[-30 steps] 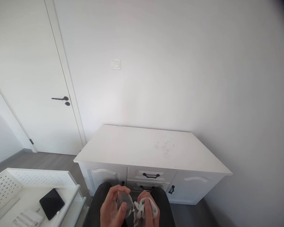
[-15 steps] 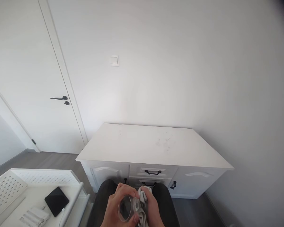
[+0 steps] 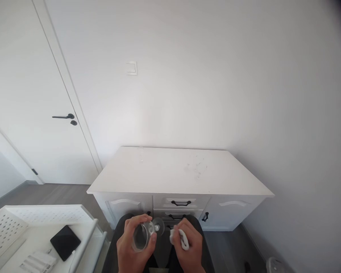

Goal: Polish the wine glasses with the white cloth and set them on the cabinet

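My left hand (image 3: 132, 242) is wrapped around a clear stemmed glass (image 3: 141, 237), tilted so its open bowl faces me and its round foot points away to the right. To the right, my right hand (image 3: 187, 246) is closed on a bunched white cloth (image 3: 184, 239). A small gap separates the cloth from the foot of the glass. Both hands are low in the view, above my dark-clothed legs.
A white cabinet (image 3: 165, 178) with black handles stands ahead against the wall, its top marked by grey smudges. At left is a white cart (image 3: 92, 235) holding a black tablet-like device (image 3: 65, 242) and a white power strip (image 3: 39, 261). A transparent object (image 3: 275, 264) shows at lower right.
My right hand has drawn away from the glass to the right with the cloth. The glass's foot is now uncovered. The camera view has shifted slightly.
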Demonstrator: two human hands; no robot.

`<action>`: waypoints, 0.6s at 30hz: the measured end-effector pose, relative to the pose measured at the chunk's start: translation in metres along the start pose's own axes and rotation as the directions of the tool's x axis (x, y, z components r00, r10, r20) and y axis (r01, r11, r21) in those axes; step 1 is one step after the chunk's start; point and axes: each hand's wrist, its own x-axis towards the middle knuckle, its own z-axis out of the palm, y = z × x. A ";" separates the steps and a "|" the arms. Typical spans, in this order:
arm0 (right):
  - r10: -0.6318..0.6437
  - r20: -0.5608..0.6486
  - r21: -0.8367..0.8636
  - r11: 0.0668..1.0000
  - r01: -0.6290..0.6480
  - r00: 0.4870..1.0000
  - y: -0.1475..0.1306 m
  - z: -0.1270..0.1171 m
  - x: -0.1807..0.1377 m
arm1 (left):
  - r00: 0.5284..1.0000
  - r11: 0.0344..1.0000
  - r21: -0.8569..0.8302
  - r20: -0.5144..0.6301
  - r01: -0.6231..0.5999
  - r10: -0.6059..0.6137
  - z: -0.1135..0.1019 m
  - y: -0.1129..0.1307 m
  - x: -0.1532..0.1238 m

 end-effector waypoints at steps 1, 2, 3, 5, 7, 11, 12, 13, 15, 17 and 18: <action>0.059 0.088 -0.024 0.998 -0.057 0.994 0.000 0.001 0.001 | 0.999 0.998 0.044 -0.016 -0.038 0.039 0.002 0.001 0.000; 0.104 0.192 -0.048 0.994 -0.096 0.976 -0.001 0.003 0.000 | 0.995 0.993 0.069 -0.005 -0.096 0.096 0.004 0.003 0.001; 0.135 0.286 -0.089 0.989 -0.114 0.949 -0.002 0.006 -0.001 | 0.986 0.983 0.079 0.028 -0.167 0.165 0.007 0.004 0.001; 0.172 0.404 -0.207 0.974 -0.094 0.898 -0.003 0.013 -0.004 | 0.949 0.951 0.068 0.112 -0.302 0.294 0.015 0.007 0.002; 0.213 0.424 -0.321 0.944 -0.074 0.880 0.000 0.019 -0.007 | 0.917 0.930 0.045 0.193 -0.364 0.349 0.024 0.008 0.002; 0.282 0.374 -0.409 0.905 -0.116 0.883 0.020 0.018 -0.006 | 0.907 0.979 -0.035 0.372 -0.200 0.198 0.034 0.006 0.001; 0.305 0.352 -0.431 0.892 -0.135 0.885 0.027 0.016 -0.002 | 0.903 0.989 -0.062 0.403 -0.134 0.147 0.034 0.004 0.001; 0.332 0.324 -0.458 0.875 -0.160 0.886 0.035 0.013 0.003 | 0.900 0.994 -0.082 0.425 -0.072 0.100 0.032 0.002 0.000; 0.394 0.258 -0.516 0.828 -0.219 0.882 0.053 0.008 0.018 | 0.889 0.995 -0.102 0.456 0.010 0.037 0.025 -0.003 -0.001; 0.464 0.190 -0.581 0.763 -0.282 0.866 0.073 0.006 0.039 | 0.869 0.993 -0.092 0.494 0.076 -0.021 0.016 -0.007 -0.004; 0.497 0.157 -0.612 0.727 -0.311 0.853 0.084 0.006 0.052 | 0.855 0.991 -0.082 0.516 0.109 -0.051 0.011 -0.009 -0.006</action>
